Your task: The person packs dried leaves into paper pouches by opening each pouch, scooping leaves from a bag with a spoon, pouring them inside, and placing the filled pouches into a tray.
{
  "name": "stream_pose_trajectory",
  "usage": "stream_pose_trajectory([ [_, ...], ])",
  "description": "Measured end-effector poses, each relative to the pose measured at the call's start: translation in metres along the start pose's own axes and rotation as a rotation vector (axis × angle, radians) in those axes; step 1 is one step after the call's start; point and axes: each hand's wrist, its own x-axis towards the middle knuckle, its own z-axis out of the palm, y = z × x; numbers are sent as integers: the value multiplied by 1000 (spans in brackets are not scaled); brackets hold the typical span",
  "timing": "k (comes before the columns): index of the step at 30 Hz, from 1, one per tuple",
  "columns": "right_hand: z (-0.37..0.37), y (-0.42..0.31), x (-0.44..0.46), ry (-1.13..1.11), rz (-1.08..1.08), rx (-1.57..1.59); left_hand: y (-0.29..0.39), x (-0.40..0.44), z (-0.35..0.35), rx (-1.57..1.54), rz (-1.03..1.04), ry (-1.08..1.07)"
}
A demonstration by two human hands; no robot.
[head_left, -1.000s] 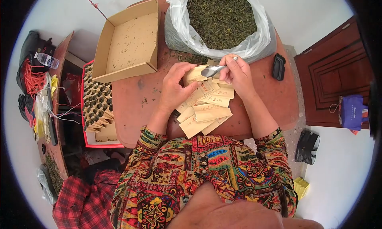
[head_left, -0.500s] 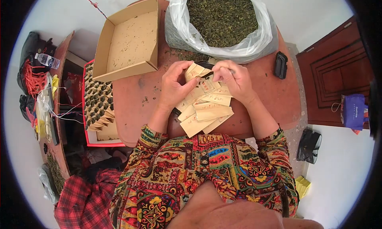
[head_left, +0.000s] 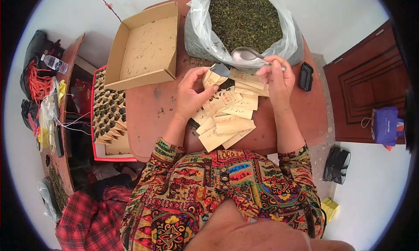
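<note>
Left hand [head_left: 190,94] pinches paper packet [head_left: 210,79] above middle of table [head_left: 146,120], maybe so mouth is open. Right hand [head_left: 279,80] holds spoon [head_left: 245,55] by leaf bag [head_left: 286,26] at far edge, likely for short reach.

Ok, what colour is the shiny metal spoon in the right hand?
The spoon is silver-grey, seen best in the head view.

Big leaf bag [head_left: 286,25]: in the way | left of bag: cardboard box [head_left: 172,37] sides stick up | near side of bag: heap of paper packets [head_left: 234,125] | right-near of bag: small black case [head_left: 306,76], then open tabletop [head_left: 310,120]
</note>
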Motion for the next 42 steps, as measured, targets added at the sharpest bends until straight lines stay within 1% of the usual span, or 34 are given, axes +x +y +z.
stream_pose_trajectory([
  [3,-11,3,15,100,55,-34,0,0,-1,-87,-73,-25],
  [6,-19,5,38,104,40,-246,1,2,0,-126,-31,11],
  [11,-8,0,81,27,-3,-679,-3,2,-3,-141,-62,17],
  [14,-2,15,99,-72,-70,-780,-10,2,-5,-93,-50,23],
  [15,-7,25,104,-143,-62,-840,-12,3,-6,-69,-44,29],
  [18,-1,34,95,-261,-13,-841,-11,4,-8,-58,-19,31],
  [19,1,31,90,-253,52,-817,-7,3,-7,-114,-42,38],
  [22,1,27,86,-189,63,-748,-10,3,-9,-49,-30,24],
  [25,-3,28,90,-108,141,-718,-9,4,-8,61,-16,27],
  [31,1,26,93,12,222,-643,-3,4,-8,-32,-47,54],
  [34,-5,30,98,66,267,-556,-6,5,-7,-36,-11,94],
  [37,-5,22,100,112,329,-428,-1,5,-8,-19,-46,59],
  [42,-1,3,98,91,346,-265,-1,5,-10,-2,-57,59],
])
